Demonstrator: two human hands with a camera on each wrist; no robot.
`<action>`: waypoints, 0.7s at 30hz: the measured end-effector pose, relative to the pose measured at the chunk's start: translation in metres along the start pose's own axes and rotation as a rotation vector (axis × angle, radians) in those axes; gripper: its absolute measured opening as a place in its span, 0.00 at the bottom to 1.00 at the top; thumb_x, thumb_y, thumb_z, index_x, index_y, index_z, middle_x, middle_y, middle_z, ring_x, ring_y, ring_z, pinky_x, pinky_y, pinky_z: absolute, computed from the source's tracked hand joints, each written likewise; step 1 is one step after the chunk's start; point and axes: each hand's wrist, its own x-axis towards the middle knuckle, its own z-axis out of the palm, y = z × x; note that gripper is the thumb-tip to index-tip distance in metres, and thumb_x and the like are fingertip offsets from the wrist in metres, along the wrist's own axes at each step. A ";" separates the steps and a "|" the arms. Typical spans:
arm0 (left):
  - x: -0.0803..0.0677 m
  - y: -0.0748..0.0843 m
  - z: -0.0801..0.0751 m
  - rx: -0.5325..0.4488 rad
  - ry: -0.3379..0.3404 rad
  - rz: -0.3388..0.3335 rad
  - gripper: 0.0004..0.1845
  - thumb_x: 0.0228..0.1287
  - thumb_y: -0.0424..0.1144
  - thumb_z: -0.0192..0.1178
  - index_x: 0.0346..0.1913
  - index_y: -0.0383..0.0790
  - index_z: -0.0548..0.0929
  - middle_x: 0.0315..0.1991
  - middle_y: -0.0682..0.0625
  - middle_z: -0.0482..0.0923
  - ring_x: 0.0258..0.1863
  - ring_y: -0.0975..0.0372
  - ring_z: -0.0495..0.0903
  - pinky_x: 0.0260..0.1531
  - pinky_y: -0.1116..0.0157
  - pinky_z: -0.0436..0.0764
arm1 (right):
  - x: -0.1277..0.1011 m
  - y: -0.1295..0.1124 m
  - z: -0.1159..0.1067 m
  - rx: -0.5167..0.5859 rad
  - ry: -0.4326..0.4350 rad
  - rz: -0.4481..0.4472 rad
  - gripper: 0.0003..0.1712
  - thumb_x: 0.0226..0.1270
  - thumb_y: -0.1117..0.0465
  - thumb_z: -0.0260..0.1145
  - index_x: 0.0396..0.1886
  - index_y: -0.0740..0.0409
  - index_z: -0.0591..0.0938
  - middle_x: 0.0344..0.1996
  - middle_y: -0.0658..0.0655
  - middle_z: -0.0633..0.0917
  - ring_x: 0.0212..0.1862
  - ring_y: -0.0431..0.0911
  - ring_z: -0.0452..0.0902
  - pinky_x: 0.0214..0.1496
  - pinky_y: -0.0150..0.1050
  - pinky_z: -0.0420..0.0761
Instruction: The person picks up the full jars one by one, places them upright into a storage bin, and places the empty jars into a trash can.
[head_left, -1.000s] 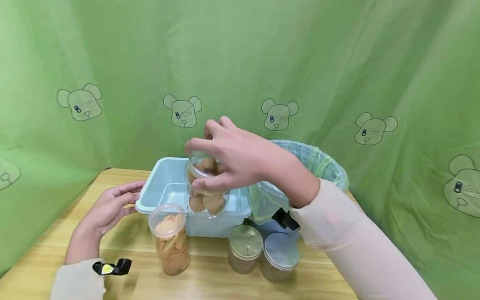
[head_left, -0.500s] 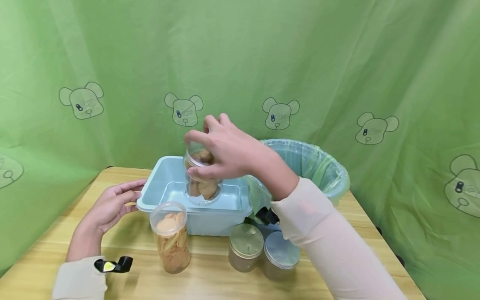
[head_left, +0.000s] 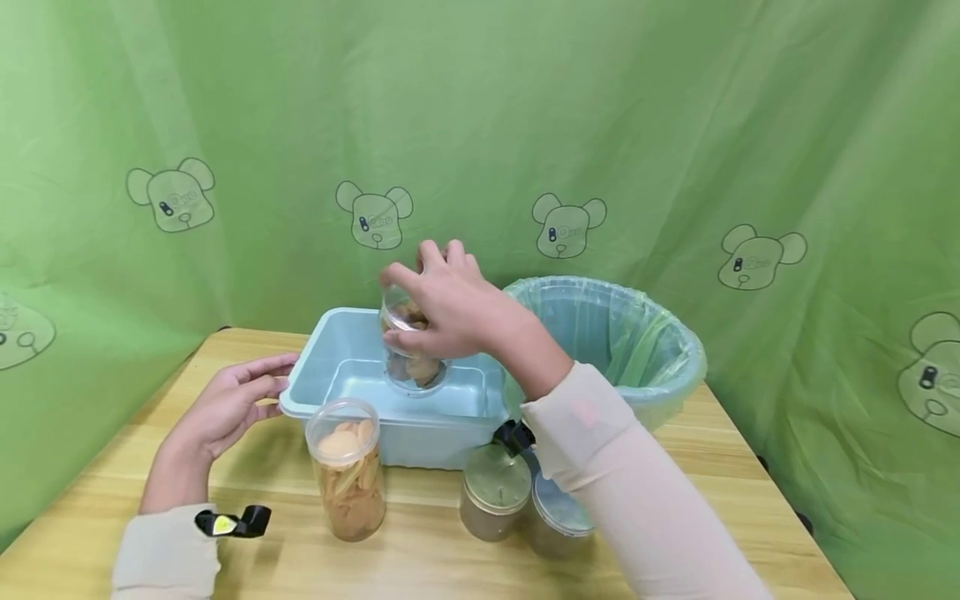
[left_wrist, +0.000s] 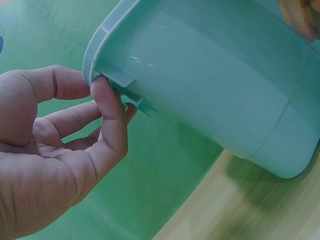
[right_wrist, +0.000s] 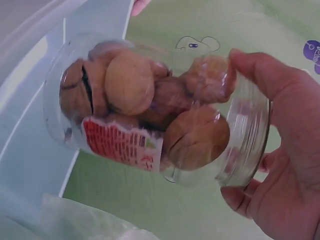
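Head view: near left, a clear plastic cylinder of orange chips on the wooden desk; farther — left hand pinching the left rim of a light-blue rectangular plastic tub, right hand gripping a clear round nut-filled jar over it.

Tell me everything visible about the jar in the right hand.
The clear jar is cylindrical, glass or plastic by its look, with a ridged neck. Round brown pieces fill much of it, some cracked. A red-and-white label with a ragged edge is on its side. The right hand grips it by the neck end, roughly upright, over the light-blue tub. Whether its base touches the tub, or it has a lid, I can't tell.
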 end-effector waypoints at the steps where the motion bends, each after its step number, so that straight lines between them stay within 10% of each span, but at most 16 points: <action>1: 0.000 0.000 0.000 0.000 0.001 0.001 0.30 0.77 0.32 0.54 0.75 0.22 0.60 0.57 0.53 0.80 0.51 0.63 0.82 0.47 0.62 0.84 | 0.001 0.001 0.003 0.000 -0.007 0.012 0.34 0.68 0.34 0.65 0.69 0.40 0.71 0.48 0.57 0.69 0.48 0.55 0.59 0.48 0.46 0.64; 21: 0.002 0.001 0.000 -0.002 0.003 -0.008 0.28 0.77 0.32 0.54 0.74 0.23 0.62 0.56 0.53 0.79 0.50 0.63 0.82 0.47 0.63 0.84 | 0.015 0.010 0.065 -0.011 -0.128 0.140 0.37 0.66 0.34 0.67 0.71 0.40 0.71 0.55 0.59 0.71 0.51 0.55 0.60 0.52 0.47 0.65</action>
